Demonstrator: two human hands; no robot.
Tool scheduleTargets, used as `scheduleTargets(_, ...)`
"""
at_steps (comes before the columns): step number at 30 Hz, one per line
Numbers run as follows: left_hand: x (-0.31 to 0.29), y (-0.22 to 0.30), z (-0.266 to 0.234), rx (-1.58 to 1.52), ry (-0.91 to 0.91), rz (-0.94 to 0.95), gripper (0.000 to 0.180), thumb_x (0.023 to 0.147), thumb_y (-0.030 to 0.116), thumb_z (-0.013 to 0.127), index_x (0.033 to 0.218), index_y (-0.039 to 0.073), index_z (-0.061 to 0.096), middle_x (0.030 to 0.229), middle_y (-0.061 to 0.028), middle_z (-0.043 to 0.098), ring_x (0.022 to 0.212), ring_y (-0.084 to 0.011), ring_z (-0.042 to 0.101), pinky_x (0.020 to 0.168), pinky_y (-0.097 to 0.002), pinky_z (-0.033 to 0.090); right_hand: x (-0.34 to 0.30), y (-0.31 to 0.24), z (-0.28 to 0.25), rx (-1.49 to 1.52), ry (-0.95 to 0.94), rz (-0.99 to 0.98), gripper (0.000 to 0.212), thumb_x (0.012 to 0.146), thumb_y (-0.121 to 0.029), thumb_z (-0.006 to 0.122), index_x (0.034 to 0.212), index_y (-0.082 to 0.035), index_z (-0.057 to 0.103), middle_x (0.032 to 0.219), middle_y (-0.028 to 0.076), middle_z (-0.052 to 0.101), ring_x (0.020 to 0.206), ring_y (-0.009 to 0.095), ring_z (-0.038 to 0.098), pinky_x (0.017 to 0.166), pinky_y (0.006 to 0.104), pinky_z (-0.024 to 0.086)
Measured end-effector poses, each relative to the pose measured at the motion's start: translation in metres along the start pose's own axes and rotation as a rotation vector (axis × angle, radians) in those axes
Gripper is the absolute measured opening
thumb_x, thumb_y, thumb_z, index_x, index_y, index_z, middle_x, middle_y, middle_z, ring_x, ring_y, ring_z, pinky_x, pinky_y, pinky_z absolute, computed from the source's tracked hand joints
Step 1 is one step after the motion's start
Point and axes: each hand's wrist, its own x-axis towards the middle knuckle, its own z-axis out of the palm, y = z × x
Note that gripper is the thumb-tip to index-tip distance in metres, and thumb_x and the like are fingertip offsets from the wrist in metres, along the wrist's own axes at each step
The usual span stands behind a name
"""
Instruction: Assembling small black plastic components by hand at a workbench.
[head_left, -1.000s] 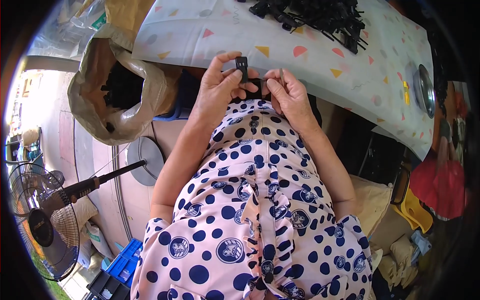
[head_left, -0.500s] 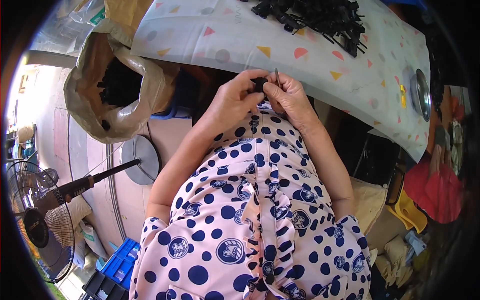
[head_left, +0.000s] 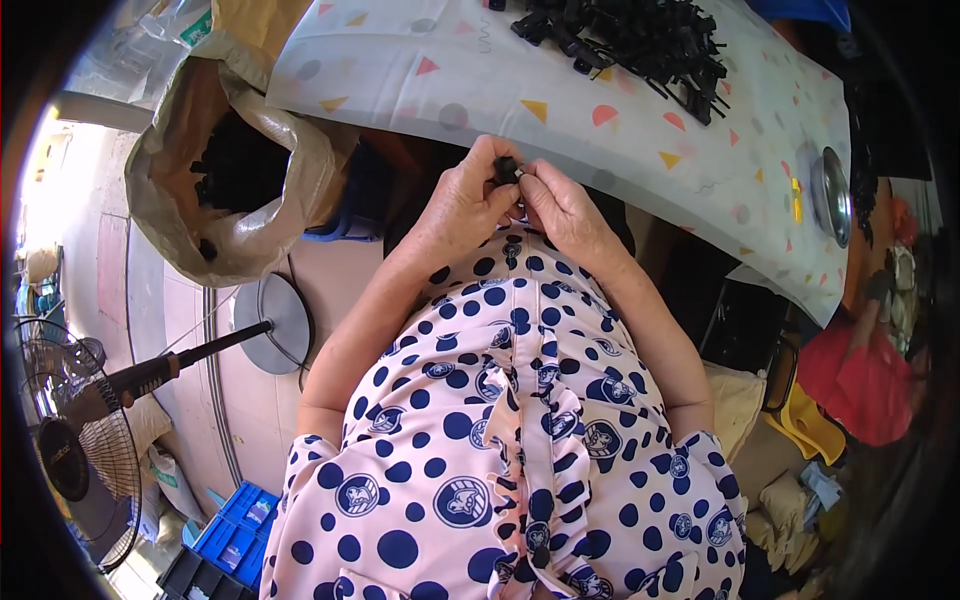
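Observation:
Close to the table's near edge, my left hand [head_left: 450, 215] pinches a small black plastic part [head_left: 505, 170] between thumb and fingers. My right hand [head_left: 570, 215] is closed beside it, touching or nearly touching the part. A thin metal tool, its bright tip [head_left: 519, 173] just showing at the part, is in the right fingers; most of it is hidden by them. Beyond both hands, a heap of similar black plastic parts [head_left: 650, 50] lies on the patterned tablecloth [head_left: 460, 75].
At left stands an open woven sack [head_left: 150, 190] with black pieces [head_left: 240, 170] inside. A round metal dish [head_left: 832, 198] and a small yellow item [head_left: 797, 200] sit at the table's right end. A fan [head_left: 70, 450] and blue crate [head_left: 235, 535] are lower left.
The metal tool pointed upward from my right fingers before; now its tip is turned toward the black part. My right hand has shifted slightly left and down.

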Motion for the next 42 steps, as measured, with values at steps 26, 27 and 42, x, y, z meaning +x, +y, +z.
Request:
scheduleTargets(26, -0.014, 0.057, -0.14, 1.19, 0.629, 0.315, 0.044, 0.083, 0.008, 0.058, 0.126, 0.009, 0.049, 0.122, -0.0165, 0.053, 0.114, -0.0331, 0.05, 0.096, -0.0396, 0.04, 0.089, 0.015, -0.17, -1.103, 0.839, -0.216, 0.036, 0.084, -0.038, 0.066, 0.097, -0.004, 0.063, 0.066, 0.01, 0.062, 0.056, 0.022, 0.057, 0.056, 0.0334, 0.047)
scheduleTargets(27, -0.009, 0.058, -0.124, 1.124, 0.593, 0.315, 0.042, 0.082, 0.006, 0.06, 0.123, 0.009, 0.053, 0.118, -0.0166, 0.054, 0.109, -0.0334, 0.053, 0.089, -0.0353, 0.045, 0.09, 0.012, -0.171, -1.107, 0.829, -0.219, 0.036, 0.084, -0.038, 0.066, 0.097, -0.004, 0.063, 0.066, 0.01, 0.062, 0.056, 0.022, 0.057, 0.056, 0.0334, 0.047)
scheduleTargets(42, 0.04, 0.032, 0.012, -0.348, -0.259, -0.017, 0.063, 0.089, 0.015, 0.062, 0.142, 0.002, 0.03, 0.11, -0.0193, 0.06, 0.086, -0.0182, 0.064, 0.072, -0.0252, 0.05, 0.034, -0.035, -0.111, 0.208, -0.006, 0.195, 0.032, 0.091, -0.038, 0.06, 0.072, -0.013, 0.055, 0.05, -0.007, 0.038, 0.042, 0.004, 0.034, 0.04, 0.0207, 0.026)
